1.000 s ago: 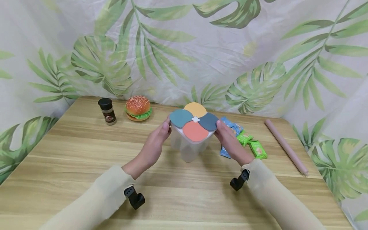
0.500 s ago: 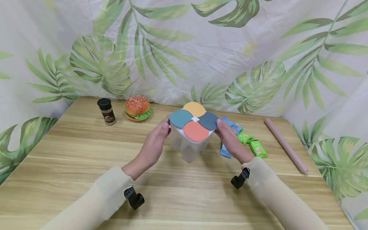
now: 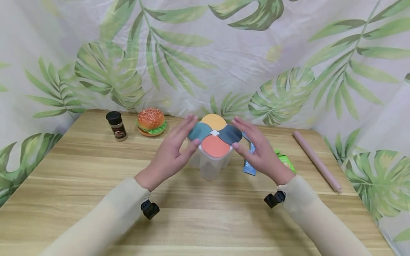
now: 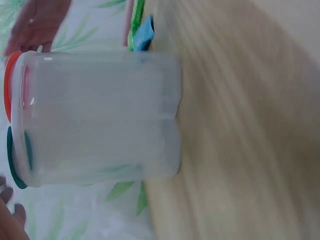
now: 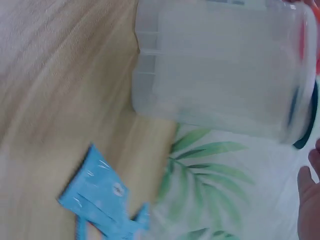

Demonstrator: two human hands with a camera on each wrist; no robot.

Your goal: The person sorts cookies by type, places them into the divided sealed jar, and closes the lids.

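Note:
A frosted storage canister (image 3: pixel 211 167) stands upright on the table; both wrist views show it sideways. Its lid (image 3: pixel 215 133) carries petal-shaped flaps in yellow, teal, navy and coral around a small white centre. My left hand (image 3: pixel 171 151) is beside the teal flap, fingers extended and holding nothing. On the other side, near the navy flap, my right hand (image 3: pixel 261 153) has its fingers spread and holds nothing. In the left wrist view a gap shows between the left fingertips (image 4: pixel 19 214) and the lid. The right wrist view shows the right fingers (image 5: pixel 306 182) just off the lid too.
A black-capped spice jar (image 3: pixel 116 126) and a toy hamburger (image 3: pixel 151 122) stand at the back left. Blue snack packets (image 3: pixel 249 168) and green ones (image 3: pixel 286 163) lie partly behind my right hand. A pink roll (image 3: pixel 317 161) lies along the right. A leaf-print cloth (image 3: pixel 179 53) hangs behind.
Both hands have let go of the lid's sides, moved outward and upward, and opened their fingers. The canister stays in place. The head view has shifted slightly.

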